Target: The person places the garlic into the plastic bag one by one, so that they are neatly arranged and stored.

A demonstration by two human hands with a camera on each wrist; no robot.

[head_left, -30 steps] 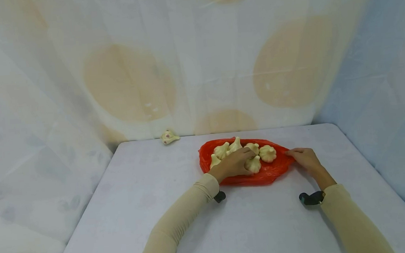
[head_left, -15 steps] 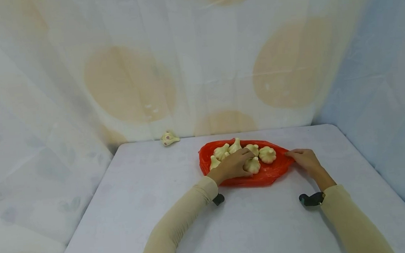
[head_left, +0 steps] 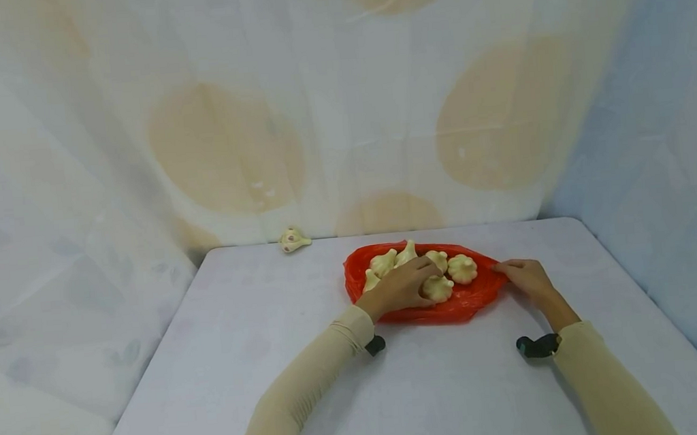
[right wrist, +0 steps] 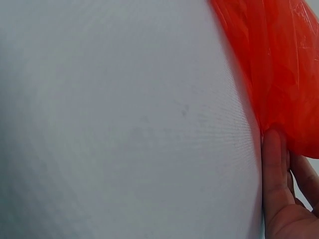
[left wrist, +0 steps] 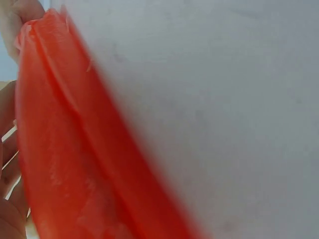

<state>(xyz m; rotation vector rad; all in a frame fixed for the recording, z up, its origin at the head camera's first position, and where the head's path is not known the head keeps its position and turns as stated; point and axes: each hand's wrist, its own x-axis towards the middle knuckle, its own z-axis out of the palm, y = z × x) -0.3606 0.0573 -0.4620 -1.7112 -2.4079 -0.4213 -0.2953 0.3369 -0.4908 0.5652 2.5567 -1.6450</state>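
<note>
A red plastic bag point(head_left: 466, 304) lies spread on the table with several pale garlic bulbs point(head_left: 462, 269) inside its opening. My left hand point(head_left: 400, 287) reaches over the bag, fingers and thumb curled about a garlic bulb point(head_left: 438, 289) near the middle. In the left wrist view, the bag's side hides most of that hand point(left wrist: 11, 164). At the bag's right end, my right hand point(head_left: 528, 277) pinches the edge between thumb and fingers. The right wrist view shows its fingertips point(right wrist: 273, 142) against the red plastic point(right wrist: 279, 74).
One more garlic bulb point(head_left: 293, 240), with purplish spots, lies alone by the back edge of the white-covered table point(head_left: 257, 306). Pale patterned cloth point(head_left: 367, 141) hangs behind and on both sides. Dark wrist devices point(head_left: 538, 346) sit below the sleeve cuffs.
The garlic bulb at my left hand has tipped, its stem now pointing more to the right. My right hand keeps its grip on the bag's edge. The head view has shifted slightly.
</note>
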